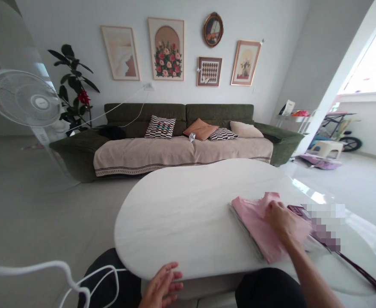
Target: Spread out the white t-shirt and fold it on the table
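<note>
A folded pink garment point(250, 220) lies on the right part of the white table point(175, 214). My right hand point(280, 218) is closed on its upper part, pinching a bit of the cloth that stands up. Beneath the pink cloth, greyish layers point(244, 224) show along the left edge; I cannot tell what they are. Just right of the garment lies a dark red strap point(361, 267) with a card holder, partly blurred out. My left hand point(164, 284) is held at the near table edge, fingers apart, with nothing in it.
White cables point(67, 269) loop over my left leg. Beyond the table stands a green sofa point(220, 113) with cushions and a beige cover. A white fan point(40, 102) and a dark-leaved plant point(75, 81) are at the left. At the right are a white stool point(327, 147) and a shelf cart point(297, 117).
</note>
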{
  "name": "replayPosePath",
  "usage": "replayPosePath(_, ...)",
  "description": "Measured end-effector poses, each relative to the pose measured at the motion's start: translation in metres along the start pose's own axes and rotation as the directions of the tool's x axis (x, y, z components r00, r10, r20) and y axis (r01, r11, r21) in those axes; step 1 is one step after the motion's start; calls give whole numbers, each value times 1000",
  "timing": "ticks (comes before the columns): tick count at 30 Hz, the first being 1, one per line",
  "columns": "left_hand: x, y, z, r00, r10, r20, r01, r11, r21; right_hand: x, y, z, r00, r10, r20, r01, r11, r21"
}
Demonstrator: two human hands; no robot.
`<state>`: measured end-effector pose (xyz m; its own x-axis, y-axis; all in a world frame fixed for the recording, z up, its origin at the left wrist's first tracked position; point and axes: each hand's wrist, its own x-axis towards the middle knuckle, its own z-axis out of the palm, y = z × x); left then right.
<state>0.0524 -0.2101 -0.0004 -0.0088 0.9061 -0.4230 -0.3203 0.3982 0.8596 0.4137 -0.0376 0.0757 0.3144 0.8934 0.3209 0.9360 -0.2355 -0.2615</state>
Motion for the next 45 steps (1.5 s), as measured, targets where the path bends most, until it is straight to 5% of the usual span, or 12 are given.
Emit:
replayPosePath(3, 20, 31, 13, 999, 35, 36, -27, 980, -198, -51, -87, -26, 842, -534, -83, 526, 774, 353)
replayPosePath(6, 45, 53, 14, 993, 79, -85, -105, 923, -371, -82, -120, -37, 694, -718, -58, 610, 543, 577)
replayPosePath(11, 70, 57, -25, 928, 113, -355, -278, 845, -457, -42, -5, -5, 995, -93, -19, 95, 980, 176)
replayPosePath(14, 72, 51, -54, 862, 86, -500, -335, 836, -435, -10, 80, 25, 960, 251, 127, -227, 957, -178)
replayPosePath(17, 68, 45, -64, 820, 78, -567, -366, 832, -416, 6, 101, 35, 936, 286, 206, -237, 943, -235)
replayPosePath(22, 54, 33, -45, 831, 86, -550, -340, 861, -378, -17, -19, -4, 997, -60, -44, 60, 998, -14)
replayPosePath(24, 49, 31, -38, 849, 88, -521, -312, 880, -359, -36, -75, -23, 886, -458, -66, 454, 831, 323)
replayPosePath(26, 44, 30, -36, 858, 99, -503, -301, 892, -337, -47, -104, -34, 769, -633, -93, 578, 624, 526)
replayPosePath(31, 26, 19, -45, 880, 57, -472, -159, 971, -180, -35, -42, -4, 969, -226, -96, 242, 941, 235)
replayPosePath(36, 9, -9, -25, 980, -36, -196, 54, 995, 90, -33, 21, 39, 957, -146, 251, 151, 988, -4)
replayPosePath(42, 12, 8, 26, 997, 68, 23, -71, 980, 186, -44, -56, 15, 977, -211, -33, 214, 962, 170)
replayPosePath(45, 30, 33, 38, 978, 201, -57, -188, 967, 171, -59, -122, -10, 850, -518, -94, 487, 708, 511)
